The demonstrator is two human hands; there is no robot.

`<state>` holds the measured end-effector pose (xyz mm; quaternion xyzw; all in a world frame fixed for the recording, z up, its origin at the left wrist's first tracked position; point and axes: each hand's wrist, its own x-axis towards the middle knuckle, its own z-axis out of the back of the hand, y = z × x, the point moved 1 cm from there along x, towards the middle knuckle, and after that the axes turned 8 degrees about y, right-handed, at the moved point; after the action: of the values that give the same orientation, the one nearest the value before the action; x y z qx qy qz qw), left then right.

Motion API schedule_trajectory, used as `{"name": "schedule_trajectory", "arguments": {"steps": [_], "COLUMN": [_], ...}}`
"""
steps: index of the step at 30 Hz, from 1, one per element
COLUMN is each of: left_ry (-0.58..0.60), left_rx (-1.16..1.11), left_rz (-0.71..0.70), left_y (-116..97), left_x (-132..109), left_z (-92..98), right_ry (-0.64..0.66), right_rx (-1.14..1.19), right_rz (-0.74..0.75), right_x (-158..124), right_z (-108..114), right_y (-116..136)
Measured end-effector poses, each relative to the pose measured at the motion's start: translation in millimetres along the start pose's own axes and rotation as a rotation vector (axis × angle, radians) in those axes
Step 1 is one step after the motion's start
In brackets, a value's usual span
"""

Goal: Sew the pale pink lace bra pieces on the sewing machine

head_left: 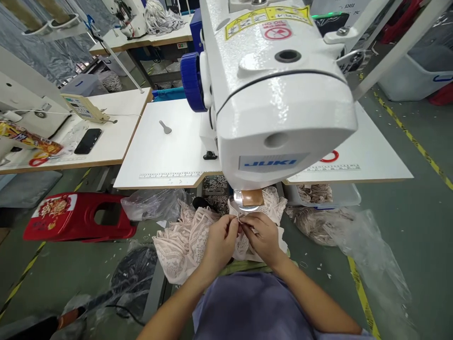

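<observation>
Just below the head of a white sewing machine [283, 118], my left hand [221, 236] and my right hand [264, 236] meet with fingertips pinched together. Between them they grip pale pink lace fabric [242, 243]; the exact bit in the fingertips is too small to make out. More of the pink lace [189, 236] lies bunched to the left of my left hand. Some of it also spreads up beside the machine's needle area, which the brown and metal guard [252, 198] partly hides.
The white table [170, 156] surrounds the machine and carries a small grey tool [165, 127] and red-handled scissors [330, 156], partly hidden. A red stool [78, 217] stands at left. Below right are a clear bin [345, 194] and plastic bags [368, 250].
</observation>
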<state>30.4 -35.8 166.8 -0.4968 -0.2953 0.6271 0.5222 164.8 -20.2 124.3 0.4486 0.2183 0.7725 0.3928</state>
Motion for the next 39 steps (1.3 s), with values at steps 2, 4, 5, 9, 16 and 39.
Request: {"name": "schedule_trajectory", "arguments": {"steps": [2, 4, 5, 9, 16, 39], "left_ry": [-0.007, -0.001, 0.000, -0.006, 0.134, 0.276], "left_rx": [-0.016, -0.032, -0.041, -0.042, -0.145, -0.320], "left_rz": [0.005, 0.002, -0.003, -0.017, 0.024, 0.055], "left_y": [3, 7, 9, 15, -3, -19], "left_x": [4, 6, 7, 10, 9, 3], "left_z": [-1.8, -0.8, 0.7, 5.8, 1.1, 20.2], "right_ry": [0.078, 0.231, 0.290, 0.237, 0.559, 0.509], "right_rx": [0.004, -0.083, -0.169, -0.541, -0.666, -0.240], "right_rz": [0.070, 0.115, 0.091, -0.200, -0.310, -0.043], "right_x": [-2, 3, 11, 73, 147, -4], "right_z": [4, 18, 32, 121, 209, 83], "right_y": [-8, -28, -44, -124, -180, 4]}}
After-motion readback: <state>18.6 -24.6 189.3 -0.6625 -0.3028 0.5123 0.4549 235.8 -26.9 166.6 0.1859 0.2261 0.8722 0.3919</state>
